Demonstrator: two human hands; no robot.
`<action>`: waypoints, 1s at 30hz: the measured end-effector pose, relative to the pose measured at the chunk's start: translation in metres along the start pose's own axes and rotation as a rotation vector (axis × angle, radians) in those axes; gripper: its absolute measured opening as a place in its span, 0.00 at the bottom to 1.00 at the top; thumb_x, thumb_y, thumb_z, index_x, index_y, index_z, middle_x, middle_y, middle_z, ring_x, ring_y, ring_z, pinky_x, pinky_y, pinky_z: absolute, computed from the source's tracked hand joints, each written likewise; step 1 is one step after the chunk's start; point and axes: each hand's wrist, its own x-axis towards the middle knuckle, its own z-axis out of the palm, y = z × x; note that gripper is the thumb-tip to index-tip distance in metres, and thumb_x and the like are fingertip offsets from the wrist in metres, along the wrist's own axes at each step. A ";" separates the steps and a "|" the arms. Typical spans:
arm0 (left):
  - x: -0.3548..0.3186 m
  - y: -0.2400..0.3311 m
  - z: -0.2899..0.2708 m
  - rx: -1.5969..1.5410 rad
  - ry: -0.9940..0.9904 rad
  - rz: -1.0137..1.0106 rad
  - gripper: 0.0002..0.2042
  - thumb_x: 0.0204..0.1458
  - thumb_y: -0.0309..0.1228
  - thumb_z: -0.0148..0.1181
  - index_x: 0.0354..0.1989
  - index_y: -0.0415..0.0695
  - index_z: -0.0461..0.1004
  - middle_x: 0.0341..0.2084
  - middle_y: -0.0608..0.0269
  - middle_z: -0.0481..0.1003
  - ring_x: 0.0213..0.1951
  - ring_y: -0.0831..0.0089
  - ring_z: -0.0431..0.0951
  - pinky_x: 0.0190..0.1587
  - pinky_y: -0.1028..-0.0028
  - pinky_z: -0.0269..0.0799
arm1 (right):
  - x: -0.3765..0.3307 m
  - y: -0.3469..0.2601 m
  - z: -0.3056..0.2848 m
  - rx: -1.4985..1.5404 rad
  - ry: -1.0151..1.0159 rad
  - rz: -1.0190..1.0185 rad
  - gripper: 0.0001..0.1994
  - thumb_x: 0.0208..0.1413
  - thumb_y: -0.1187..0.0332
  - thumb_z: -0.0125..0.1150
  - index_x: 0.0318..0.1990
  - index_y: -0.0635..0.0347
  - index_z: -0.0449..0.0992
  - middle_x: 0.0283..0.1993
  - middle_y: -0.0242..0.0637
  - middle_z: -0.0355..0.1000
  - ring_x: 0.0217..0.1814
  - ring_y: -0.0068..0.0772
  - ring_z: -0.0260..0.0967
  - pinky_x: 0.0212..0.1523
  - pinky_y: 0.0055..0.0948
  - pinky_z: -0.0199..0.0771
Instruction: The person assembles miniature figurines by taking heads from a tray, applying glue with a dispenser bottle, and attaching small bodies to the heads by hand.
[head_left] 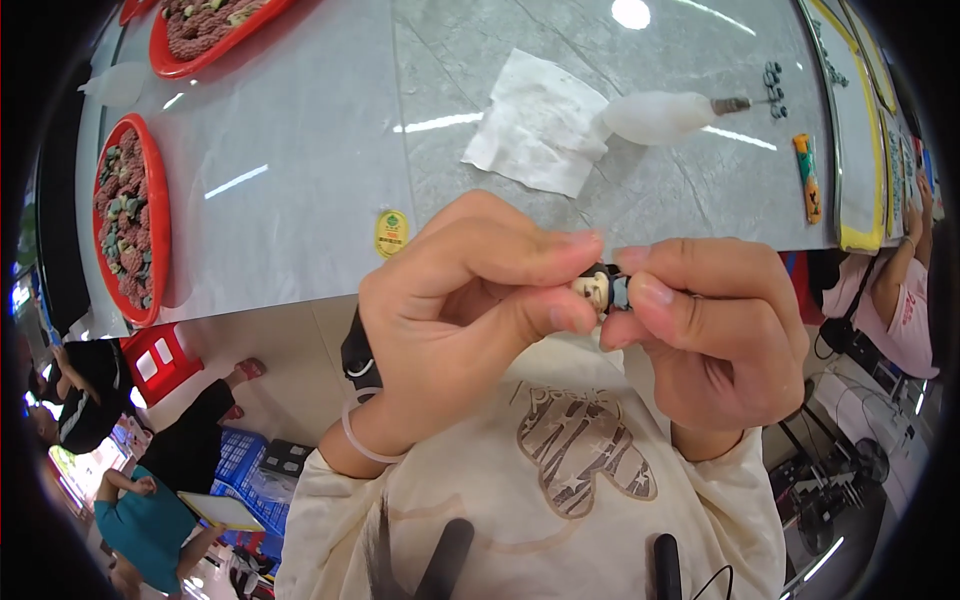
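Observation:
Above the near edge of the table, my two hands meet on a small figurine (592, 289) with a pale face, dark hair and a blue-grey body. My left hand (455, 290) pinches the head end between thumb and forefinger. From the other side, my right hand (725, 325) grips the blue-grey body with its fingertips. The fingers hide much of the figurine, so I cannot tell whether head and body are joined. Beyond the hands lies a crumpled white cloth or tissue (540, 125), touching a translucent squeeze bottle (655, 118) with a dark tip.
Red trays (158, 220) of small pink and green pieces stand at the left. Small dark parts (776, 90) lie near the bottle's tip. An orange-and-green tube (807, 178) and a yellow-edged board (860, 140) are at the right. A yellow label (391, 233) sits left of my hands.

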 end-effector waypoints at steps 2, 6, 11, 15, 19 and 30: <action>0.002 0.007 -0.004 0.063 -0.025 -0.102 0.16 0.35 0.31 0.64 0.33 0.35 0.71 0.26 0.59 0.69 0.29 0.76 0.70 0.31 0.81 0.66 | 0.000 -0.001 0.000 0.027 0.002 -0.010 0.11 0.34 0.84 0.62 0.28 0.67 0.68 0.27 0.48 0.67 0.23 0.27 0.67 0.20 0.18 0.70; 0.007 0.017 -0.006 -0.326 -0.100 -0.258 0.18 0.32 0.20 0.64 0.36 0.33 0.70 0.31 0.53 0.68 0.33 0.71 0.71 0.34 0.76 0.68 | -0.001 -0.010 0.007 -0.193 -0.119 -0.072 0.08 0.39 0.75 0.59 0.29 0.66 0.71 0.37 0.48 0.65 0.33 0.34 0.65 0.28 0.24 0.68; 0.025 0.047 -0.082 0.154 0.161 0.232 0.11 0.41 0.25 0.57 0.33 0.34 0.67 0.26 0.55 0.70 0.29 0.73 0.70 0.32 0.77 0.66 | -0.007 -0.001 0.007 -0.207 -0.075 -0.206 0.15 0.51 0.59 0.50 0.35 0.65 0.69 0.44 0.50 0.60 0.40 0.39 0.61 0.33 0.28 0.65; 0.031 0.106 -0.198 1.200 0.617 0.021 0.10 0.42 0.24 0.55 0.35 0.38 0.70 0.30 0.61 0.69 0.30 0.77 0.70 0.33 0.79 0.66 | -0.004 0.010 0.016 -0.218 -0.005 -0.025 0.18 0.53 0.57 0.46 0.36 0.66 0.69 0.41 0.48 0.61 0.39 0.38 0.59 0.33 0.28 0.63; 0.037 0.128 -0.232 1.612 0.403 -0.108 0.12 0.44 0.30 0.54 0.36 0.38 0.70 0.32 0.57 0.70 0.31 0.69 0.71 0.34 0.75 0.65 | -0.004 0.018 0.017 -0.223 0.063 0.046 0.16 0.53 0.59 0.47 0.36 0.67 0.69 0.39 0.47 0.62 0.37 0.35 0.58 0.30 0.24 0.61; 0.171 0.092 -0.193 1.483 -0.075 0.128 0.11 0.45 0.33 0.53 0.32 0.39 0.69 0.23 0.58 0.71 0.28 0.70 0.71 0.32 0.72 0.64 | -0.005 0.018 0.000 -0.177 0.108 0.111 0.06 0.48 0.76 0.49 0.33 0.68 0.69 0.32 0.40 0.63 0.26 0.22 0.55 0.25 0.17 0.56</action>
